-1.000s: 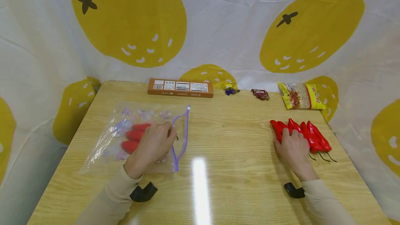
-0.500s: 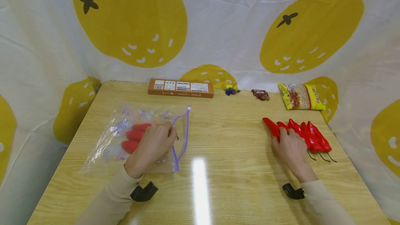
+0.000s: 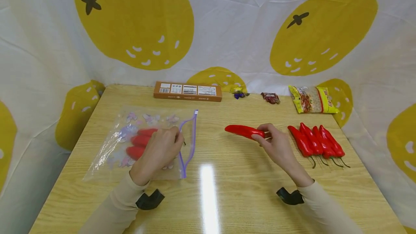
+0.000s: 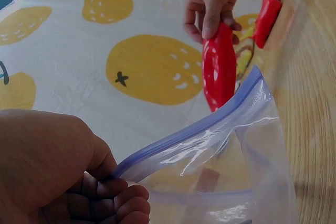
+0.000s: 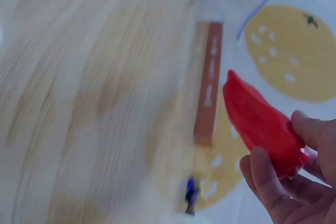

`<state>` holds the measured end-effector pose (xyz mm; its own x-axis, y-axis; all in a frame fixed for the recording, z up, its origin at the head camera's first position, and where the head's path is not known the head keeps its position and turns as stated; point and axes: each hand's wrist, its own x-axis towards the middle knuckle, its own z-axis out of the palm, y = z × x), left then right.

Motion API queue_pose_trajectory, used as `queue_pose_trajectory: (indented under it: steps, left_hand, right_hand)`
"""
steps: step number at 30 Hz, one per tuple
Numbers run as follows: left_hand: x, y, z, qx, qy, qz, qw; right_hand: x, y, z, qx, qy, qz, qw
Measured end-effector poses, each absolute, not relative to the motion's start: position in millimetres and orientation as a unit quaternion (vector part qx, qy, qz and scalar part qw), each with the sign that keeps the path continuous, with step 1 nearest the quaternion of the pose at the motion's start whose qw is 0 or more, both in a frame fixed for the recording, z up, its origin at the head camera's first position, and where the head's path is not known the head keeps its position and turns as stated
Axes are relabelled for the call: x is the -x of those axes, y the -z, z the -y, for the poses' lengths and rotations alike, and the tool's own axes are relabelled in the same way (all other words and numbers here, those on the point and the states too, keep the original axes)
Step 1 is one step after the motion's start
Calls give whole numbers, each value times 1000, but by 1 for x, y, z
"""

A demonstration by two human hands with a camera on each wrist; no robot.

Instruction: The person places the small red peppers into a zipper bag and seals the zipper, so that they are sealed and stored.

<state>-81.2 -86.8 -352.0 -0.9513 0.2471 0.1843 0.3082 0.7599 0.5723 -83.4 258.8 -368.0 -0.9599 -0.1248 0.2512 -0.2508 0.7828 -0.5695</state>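
Note:
In the head view my left hand [image 3: 161, 148] pinches the purple-edged mouth of a clear zip bag [image 3: 107, 154]. The left wrist view shows that rim [image 4: 178, 135] between thumb and fingers, with the mouth parted. Several red peppers [image 3: 139, 141] lie inside the bag, partly covered by the hand. My right hand [image 3: 277, 146] holds a red pepper [image 3: 242, 130] by its stem end, above the table between the bag and the row. Its tip points left, toward the bag's mouth. Several more red peppers [image 3: 320, 142] lie side by side at the right, stems toward me.
Along the back edge of the wooden table [image 3: 234, 198] lie a long brown box [image 3: 187, 91], small wrapped candies [image 3: 239, 93], a dark red wrapped candy [image 3: 271, 98] and a yellow food packet [image 3: 313, 99]. A fruit-patterned cloth [image 3: 227, 28] hangs behind.
My right hand has taken the leftmost pepper out of the row and carried it left, up off the table. The left hand and the bag have stayed in place.

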Motion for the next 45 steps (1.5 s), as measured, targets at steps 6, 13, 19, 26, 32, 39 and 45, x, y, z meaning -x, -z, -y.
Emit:
queue_pose_trajectory:
  steps: [6,13,19,26,32,39,45]
  left_hand:
    - [81,351,87,144,316,937,41]
    - [81,352,87,143,316,938,30]
    - [81,351,85,146,312,938,26]
    - [80,351,83,155,301,941,34]
    - [81,353,84,161,289,943,45]
    - [80,356,84,181,266,943,91]
    - [80,357,84,196,256,939,117]
  right_hand:
    - [88,365,-213,-150,-411,899,37]
    - [101,375,-166,-197,-436,877,31]
    - [110,386,-141,-224,-388,892,68]
    - [115,394,-117,-232,-346,905,85]
    - [116,399,-98,-240,-331,909,80]
    - [122,405,-82,-260,-289,913,123]
    - [126,410,-71,-278,-252,914,156]
